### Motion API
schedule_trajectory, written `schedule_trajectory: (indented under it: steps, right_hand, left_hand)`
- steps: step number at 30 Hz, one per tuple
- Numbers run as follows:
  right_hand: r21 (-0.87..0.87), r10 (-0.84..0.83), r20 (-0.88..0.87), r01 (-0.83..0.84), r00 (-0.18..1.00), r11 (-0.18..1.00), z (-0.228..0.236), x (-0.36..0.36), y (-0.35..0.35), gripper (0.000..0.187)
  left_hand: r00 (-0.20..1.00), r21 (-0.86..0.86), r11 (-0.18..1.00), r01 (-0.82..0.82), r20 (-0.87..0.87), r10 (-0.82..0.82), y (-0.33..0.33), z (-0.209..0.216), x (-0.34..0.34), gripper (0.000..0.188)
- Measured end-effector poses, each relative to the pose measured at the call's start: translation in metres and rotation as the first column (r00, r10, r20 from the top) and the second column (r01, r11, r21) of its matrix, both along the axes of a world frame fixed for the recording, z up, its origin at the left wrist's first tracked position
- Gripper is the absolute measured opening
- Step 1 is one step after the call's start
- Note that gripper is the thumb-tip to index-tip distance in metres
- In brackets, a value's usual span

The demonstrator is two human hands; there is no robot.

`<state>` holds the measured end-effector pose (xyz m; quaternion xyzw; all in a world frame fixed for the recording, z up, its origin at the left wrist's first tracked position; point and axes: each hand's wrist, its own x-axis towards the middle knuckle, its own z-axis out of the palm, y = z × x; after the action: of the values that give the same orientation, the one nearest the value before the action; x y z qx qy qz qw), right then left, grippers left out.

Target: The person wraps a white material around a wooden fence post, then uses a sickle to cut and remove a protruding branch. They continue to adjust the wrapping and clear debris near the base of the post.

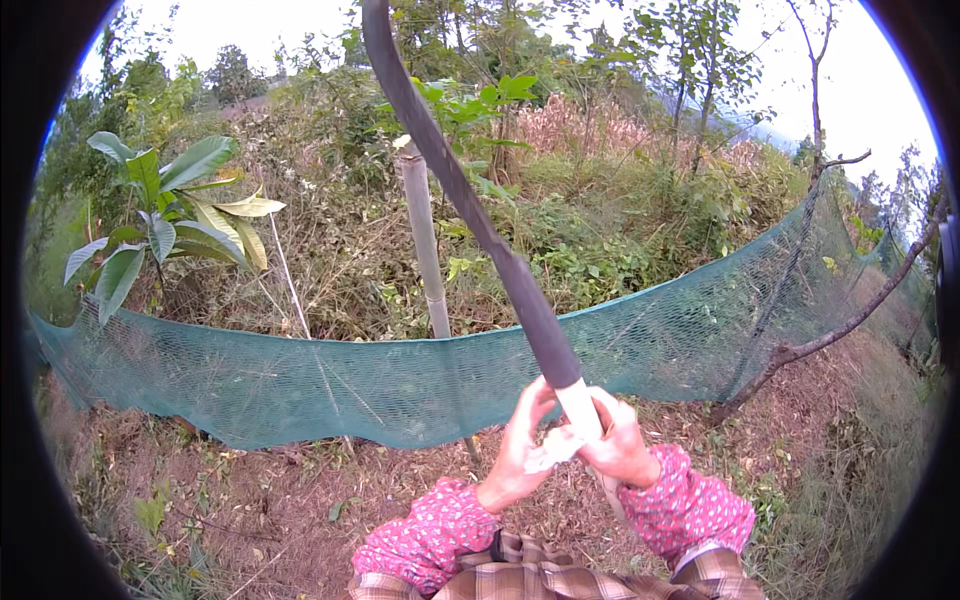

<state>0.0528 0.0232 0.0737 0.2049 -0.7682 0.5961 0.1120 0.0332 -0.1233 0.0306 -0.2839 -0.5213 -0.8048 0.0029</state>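
Note:
A long brush hook (470, 205) rises in front of me, its dark curved blade leaning up to the left. Its metal socket is fitted over a pale wooden handle (577, 405). My right hand (628, 448) is closed round the handle just below the socket. On the other side, my left hand (512, 455) has its fingers bent against the same handle. Between the hands is a glaring white patch; I cannot tell whether it is a thing or bright light on the palm. Below the hands, part of the handle shows beside my right wrist.
A green net fence (300, 385) sags across the slope ahead. Behind it stands a bamboo post (422, 235). A crooked branch (840, 325) props the net at right. A large-leafed plant (165, 215) grows at left; dry brush covers the bank.

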Motion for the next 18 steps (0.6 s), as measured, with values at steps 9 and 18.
schedule_trajectory:
  steps: [9,18]
  right_hand:
    - [-0.273,0.154,-0.085,-0.171,0.984,0.947,0.131,-0.041,-0.066,0.013]
    - [-0.147,-0.035,-0.167,0.01,0.985,0.989,0.197,-0.08,-0.139,0.018]
  left_hand:
    - [0.982,-0.093,0.978,0.187,-0.014,-0.189,0.001,0.008,0.03,0.076]
    - [0.868,0.373,0.857,0.356,0.208,-0.451,-0.033,0.058,0.037,0.014]
